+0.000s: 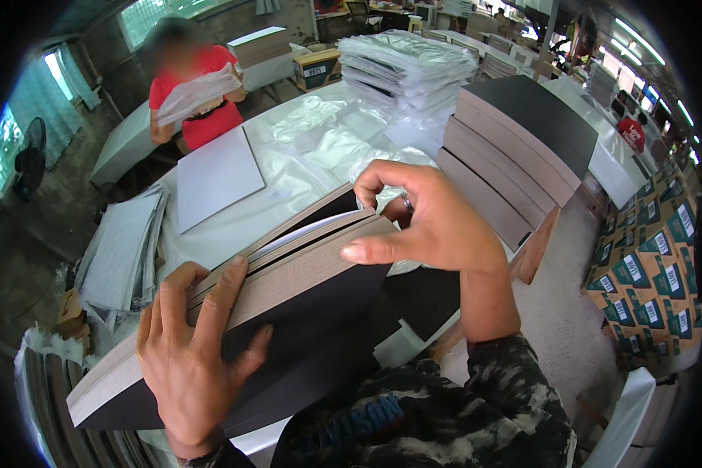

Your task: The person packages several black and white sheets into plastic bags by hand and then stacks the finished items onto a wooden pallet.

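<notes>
A thick stack of black-faced boards (304,300) with brown cut edges stands on edge and tilted in front of me. My left hand (195,351) grips its upper edge near the left end, fingers curled over the top. My right hand (425,222) pinches the far right corner, thumb on the edge and fingers parting the top boards, where a white sheet shows in the gap.
A white table (234,218) carries a grey board (214,175), clear plastic bags (327,132) and a bagged stack (409,66). More black boards (522,144) are stacked at right. A person in red (199,93) stands across. Printed cartons (651,273) sit far right.
</notes>
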A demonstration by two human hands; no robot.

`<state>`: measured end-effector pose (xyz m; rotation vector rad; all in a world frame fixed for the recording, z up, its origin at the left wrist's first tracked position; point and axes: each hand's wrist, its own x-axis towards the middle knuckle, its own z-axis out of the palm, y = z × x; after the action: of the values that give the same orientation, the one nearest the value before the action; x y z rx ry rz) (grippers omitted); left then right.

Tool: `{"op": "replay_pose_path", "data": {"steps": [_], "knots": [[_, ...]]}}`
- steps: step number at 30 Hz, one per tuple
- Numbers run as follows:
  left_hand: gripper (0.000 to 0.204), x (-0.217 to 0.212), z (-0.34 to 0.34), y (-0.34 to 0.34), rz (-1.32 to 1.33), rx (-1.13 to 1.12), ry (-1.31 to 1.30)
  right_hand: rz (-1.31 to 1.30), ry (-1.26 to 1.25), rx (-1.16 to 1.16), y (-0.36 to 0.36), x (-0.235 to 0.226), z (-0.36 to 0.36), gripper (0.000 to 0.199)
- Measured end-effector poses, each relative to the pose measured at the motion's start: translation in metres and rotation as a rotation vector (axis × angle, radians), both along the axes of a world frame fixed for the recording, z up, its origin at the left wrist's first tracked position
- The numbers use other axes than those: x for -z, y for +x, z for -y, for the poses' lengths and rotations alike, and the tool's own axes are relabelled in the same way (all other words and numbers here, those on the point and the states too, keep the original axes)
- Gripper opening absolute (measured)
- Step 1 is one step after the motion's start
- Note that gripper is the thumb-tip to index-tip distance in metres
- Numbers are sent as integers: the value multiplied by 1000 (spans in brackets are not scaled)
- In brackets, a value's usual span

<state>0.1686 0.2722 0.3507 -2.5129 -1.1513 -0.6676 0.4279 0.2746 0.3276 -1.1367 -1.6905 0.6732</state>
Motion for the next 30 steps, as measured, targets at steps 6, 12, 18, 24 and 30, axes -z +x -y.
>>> {"op": "replay_pose_path", "data": {"steps": [6, 12, 18, 24, 30], "knots": [[66, -10, 10, 5, -49, 28, -70, 570, -49, -55, 9, -34, -17, 37], [66, -28, 17, 1, -49, 22, -245, 522, -211, -407, 17, -53, -40, 24], [61, -19, 12, 2, -34, 50, -169, 517, -133, -474, 24, -28, -66, 44], [55, -21, 8, 6, -16, 37, -324, -257, 319, -149, 5, 132, -107, 30], [58, -12, 15, 9, -200, -44, 86, -414, 165, -36, -10, 100, -100, 31]]}}
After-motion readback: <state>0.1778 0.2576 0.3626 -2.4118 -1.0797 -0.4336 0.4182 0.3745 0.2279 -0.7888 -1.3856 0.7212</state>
